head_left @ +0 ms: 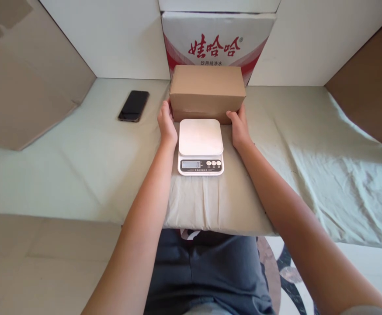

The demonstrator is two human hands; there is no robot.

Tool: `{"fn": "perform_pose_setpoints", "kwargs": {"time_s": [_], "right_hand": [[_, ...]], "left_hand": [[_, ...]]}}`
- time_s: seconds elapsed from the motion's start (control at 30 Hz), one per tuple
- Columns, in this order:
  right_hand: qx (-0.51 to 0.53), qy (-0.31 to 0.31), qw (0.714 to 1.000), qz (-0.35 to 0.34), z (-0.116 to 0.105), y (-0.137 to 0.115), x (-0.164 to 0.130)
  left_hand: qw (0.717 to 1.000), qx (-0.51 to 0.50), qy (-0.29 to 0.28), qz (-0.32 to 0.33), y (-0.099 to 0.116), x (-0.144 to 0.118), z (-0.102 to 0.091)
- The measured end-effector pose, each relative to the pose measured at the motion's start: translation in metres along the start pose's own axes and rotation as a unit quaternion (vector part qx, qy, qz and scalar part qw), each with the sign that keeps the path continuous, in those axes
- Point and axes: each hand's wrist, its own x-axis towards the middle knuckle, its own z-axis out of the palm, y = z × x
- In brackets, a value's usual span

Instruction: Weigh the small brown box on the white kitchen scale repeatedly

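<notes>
Plain brown cardboard box point(207, 92), closed, oblong, smooth faces with no label or print visible, one faint seam line low on the front face. Standing upright on the cloth-covered tabletop point(309, 144), toward the far edge at the middle, long side facing the camera. Held from both ends: left hand point(166, 123) pressed against the left end of the box near its lower front corner, right hand point(239, 127) pressed against the right end in the same way. Both hands well apart, clamped on the box between them, thumbs on the front side, other fingers hidden behind the ends. Cannot tell if the box bottom is touching the cloth or is a little above it.

Just in front of the box, between the two wrists, a white kitchen scale point(200, 146) with a square bare platform, a small grey display and three round buttons on its near strip. Far edge of the scale overlapping the lower edge of the box in the view; touching or apart, not clear.

Behind the box, against the white back wall, a larger white carton point(217, 41) with red Chinese characters and red stripes. Black smartphone point(133, 105) lying flat, screen dark, toward the far left corner of the tabletop, well apart from the left hand. Cloth pale, wrinkled more on the right side.
</notes>
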Motion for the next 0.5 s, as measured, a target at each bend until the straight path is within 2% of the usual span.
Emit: {"fn": "perform_pose_setpoints", "kwargs": {"time_s": [0.3, 0.4, 0.5], "right_hand": [[-0.030, -0.032, 0.999, -0.012, -0.001, -0.002, -0.003], [-0.044, -0.040, 0.998, -0.032, -0.001, -0.008, -0.002], [-0.070, -0.042, 0.994, -0.071, 0.000, -0.026, -0.004]], "left_hand": [[1.000, -0.016, -0.003, -0.017, 0.003, -0.005, 0.001], [1.000, -0.004, -0.004, 0.018, 0.009, -0.005, -0.001], [0.998, 0.015, -0.007, 0.063, 0.023, -0.010, -0.005]]}}
